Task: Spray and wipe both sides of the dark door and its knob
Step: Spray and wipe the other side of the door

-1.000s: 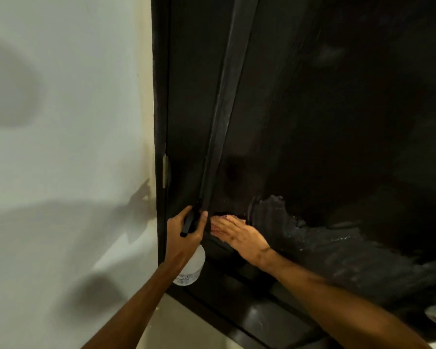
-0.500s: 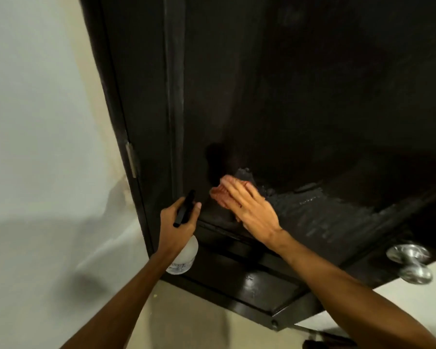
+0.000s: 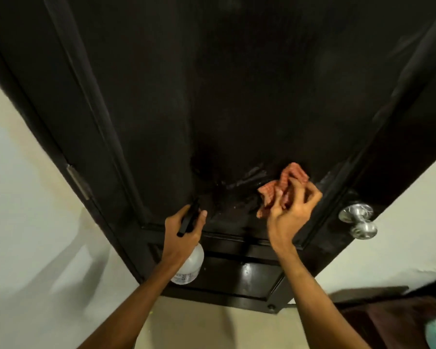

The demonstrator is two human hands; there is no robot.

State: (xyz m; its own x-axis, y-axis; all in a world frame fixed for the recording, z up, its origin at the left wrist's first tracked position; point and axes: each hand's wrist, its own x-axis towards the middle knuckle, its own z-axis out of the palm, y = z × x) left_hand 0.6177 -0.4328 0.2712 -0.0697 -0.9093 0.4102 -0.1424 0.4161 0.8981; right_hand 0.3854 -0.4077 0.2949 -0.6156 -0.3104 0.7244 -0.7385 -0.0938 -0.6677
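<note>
Still early I'd say: right hand (image 3: 291, 210) grips the rag (image 3: 282, 187) on the door (image 3: 237, 96) panel's wet lower patch, left hand (image 3: 183, 231) holds the sprayer (image 3: 189, 268), knob (image 3: 358, 217) looks untouched, other side not shown.

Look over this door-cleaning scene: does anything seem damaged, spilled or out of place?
Nothing stands out. The wet streaks on the dark door sit beside the cloth and look like spray being wiped. The knob looks intact.
</note>
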